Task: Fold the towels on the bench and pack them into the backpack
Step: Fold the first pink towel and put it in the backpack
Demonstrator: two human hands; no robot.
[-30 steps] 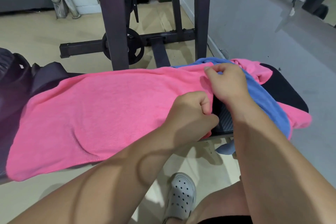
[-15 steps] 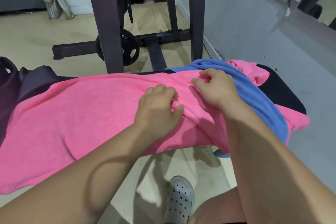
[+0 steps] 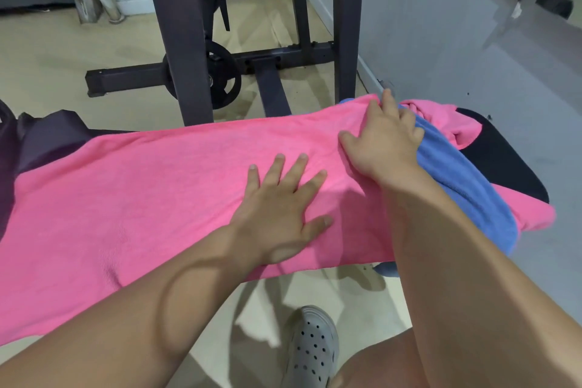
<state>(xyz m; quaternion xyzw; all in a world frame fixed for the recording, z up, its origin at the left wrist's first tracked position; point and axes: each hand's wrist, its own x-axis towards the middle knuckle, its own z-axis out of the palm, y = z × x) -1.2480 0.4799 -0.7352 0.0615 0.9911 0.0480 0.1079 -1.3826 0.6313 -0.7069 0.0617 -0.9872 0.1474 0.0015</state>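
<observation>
— What do we see nearest us?
— Our grey shoe (image 3: 311, 346) on the floor (image 3: 47, 50), then our left hand (image 3: 277, 205), fingers (image 3: 296, 167) spread wide and flat on the pink towel (image 3: 141, 198) covering the table (image 3: 504, 151).
— And our right hand (image 3: 384, 142)?
— Fingers (image 3: 389, 101) straight, pressing the pink towel near the table's far edge, beside the blue towel (image 3: 456, 173). The backpack (image 3: 41, 138) lies at the table's left end.

Head camera looks down, close over bench (image 3: 500, 151)
</observation>
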